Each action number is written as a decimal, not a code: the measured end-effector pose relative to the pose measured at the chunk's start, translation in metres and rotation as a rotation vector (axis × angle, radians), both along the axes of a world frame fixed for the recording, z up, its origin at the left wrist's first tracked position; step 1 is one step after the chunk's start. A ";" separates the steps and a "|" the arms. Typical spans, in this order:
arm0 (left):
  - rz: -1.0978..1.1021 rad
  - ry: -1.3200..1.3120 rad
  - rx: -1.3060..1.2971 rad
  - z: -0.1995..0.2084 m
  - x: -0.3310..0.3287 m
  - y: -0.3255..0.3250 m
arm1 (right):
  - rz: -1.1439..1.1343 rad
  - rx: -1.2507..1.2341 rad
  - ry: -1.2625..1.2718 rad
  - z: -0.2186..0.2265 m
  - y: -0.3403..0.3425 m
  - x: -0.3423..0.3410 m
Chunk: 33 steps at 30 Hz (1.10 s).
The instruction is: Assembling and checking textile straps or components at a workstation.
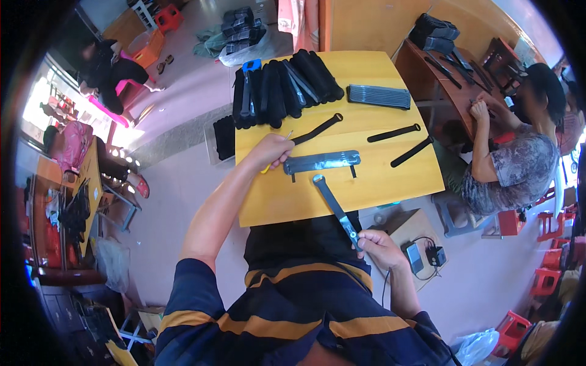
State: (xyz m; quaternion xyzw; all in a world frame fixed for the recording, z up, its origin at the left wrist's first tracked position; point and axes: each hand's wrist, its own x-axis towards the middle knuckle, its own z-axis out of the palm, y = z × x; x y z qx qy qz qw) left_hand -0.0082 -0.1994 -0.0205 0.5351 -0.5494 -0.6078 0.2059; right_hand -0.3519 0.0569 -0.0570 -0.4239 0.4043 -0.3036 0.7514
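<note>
My right hand (379, 249) pinches the lower end of a dark grey strap (332, 201). The strap slants up over the table's front edge, and a pale ring shows at its far end. Closed fingers of my left hand (273, 151) hold a small tool with a yellow handle (265, 169) and a thin metal tip; its exact kind is hidden. Right of that hand lies a shiny plastic-wrapped strip bundle (323, 161) with two black tabs below it. A black strap with a ring end (318, 129) lies just beyond my left hand.
The yellow table (274, 204) carries several stacked black strap bundles (278, 91), a grey wrapped bundle (378, 96) and two loose straps (394, 133) at right. A co-worker (513, 158) sits at a brown table (455, 91). Devices with cables (421, 256) lie on a box below.
</note>
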 end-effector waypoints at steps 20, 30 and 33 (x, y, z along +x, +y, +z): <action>0.149 -0.904 -0.529 0.011 0.042 0.038 | -0.124 -0.132 -0.069 0.023 -0.009 0.050; -0.217 -0.199 -0.720 0.054 -0.015 0.190 | -0.409 -0.073 -0.199 0.015 -0.020 0.108; -0.250 -0.295 -0.841 0.034 -0.028 0.212 | -0.424 -0.097 -0.225 0.016 -0.022 0.122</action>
